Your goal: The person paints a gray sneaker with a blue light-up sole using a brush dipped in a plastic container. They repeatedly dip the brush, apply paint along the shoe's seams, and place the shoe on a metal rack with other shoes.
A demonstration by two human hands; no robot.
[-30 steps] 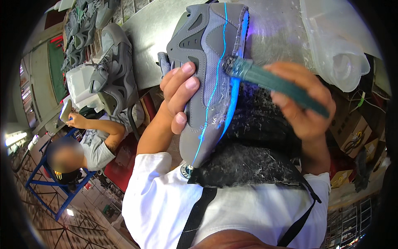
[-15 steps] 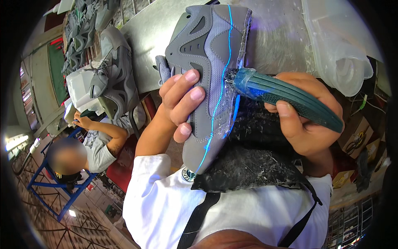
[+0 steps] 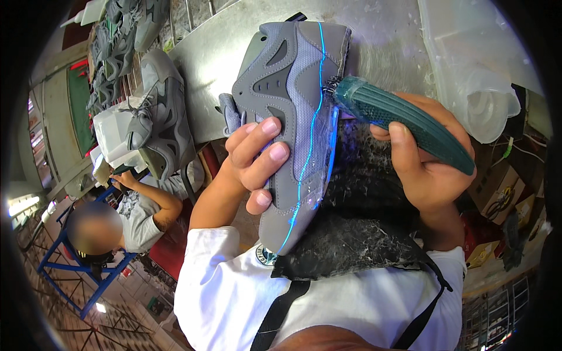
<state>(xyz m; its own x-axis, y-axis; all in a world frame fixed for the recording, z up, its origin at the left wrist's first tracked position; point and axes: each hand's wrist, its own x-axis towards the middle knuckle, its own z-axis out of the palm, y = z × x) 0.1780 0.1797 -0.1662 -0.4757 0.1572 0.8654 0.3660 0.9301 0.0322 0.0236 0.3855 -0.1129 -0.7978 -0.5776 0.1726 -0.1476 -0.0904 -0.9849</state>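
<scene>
A grey sneaker upper [image 3: 307, 117] lies on its side in front of me, heel end away and toe end against my chest. My left hand [image 3: 253, 157] is closed around it from the left, fingertips pressed on its side panel. A glowing blue line runs lengthwise along the shoe near its lower edge, where a wet-looking film shows. My right hand [image 3: 430, 167] grips a dark green brush [image 3: 404, 114] by its curved handle. The short dark bristles touch the shoe's lower edge toward the heel. The shoe's underside and my left thumb are hidden.
A metal table [image 3: 380, 35] stretches beyond the shoe, with translucent plastic containers [image 3: 468, 70] at right. More grey sneakers [image 3: 170, 111] stand on a rack at left, near a seated person [image 3: 143, 207]. A stained black apron [image 3: 357, 240] covers my front.
The shoe and both hands sit slightly lower in view. My right hand has moved the brush along the shoe's edge, farther toward the heel. Both grips stay the same.
</scene>
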